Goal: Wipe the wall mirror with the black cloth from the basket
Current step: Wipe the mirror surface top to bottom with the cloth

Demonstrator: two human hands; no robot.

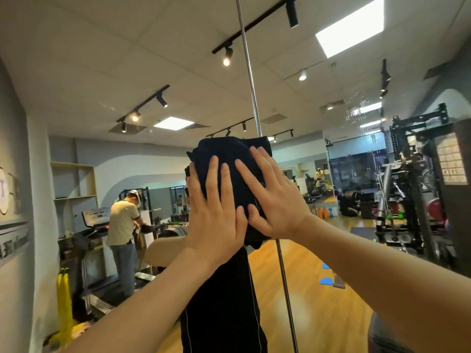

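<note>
Left hand [216, 212]: fingers straight, slightly spread, laid flat on the bunched black cloth [226, 161]; nothing gripped, palm presses the cloth's lower left part. Right hand [275, 200]: fingers likewise straight and fanned, flat on the cloth's right side; thumb tip lies just beside the left hand's thumb. Both forearms bare, reaching up from the lower frame edge.

Cloth: wadded into a thick pad, held flat against the large frameless glass wall mirror [331, 289], roughly mid-frame, straddling the vertical silver metal seam strip [252, 85] between two mirror panels.

Reflected in the mirror: black trousers with thin white side piping [221, 314] below the cloth; wooden floor; black treadmill [96, 220] at left with a person in a beige shirt [122, 222] standing at it; black weight rack [413, 187] at right; ceiling track spotlights and lit panels above. Blue floor markers [327, 281] lie on the floor right of the seam.
</note>
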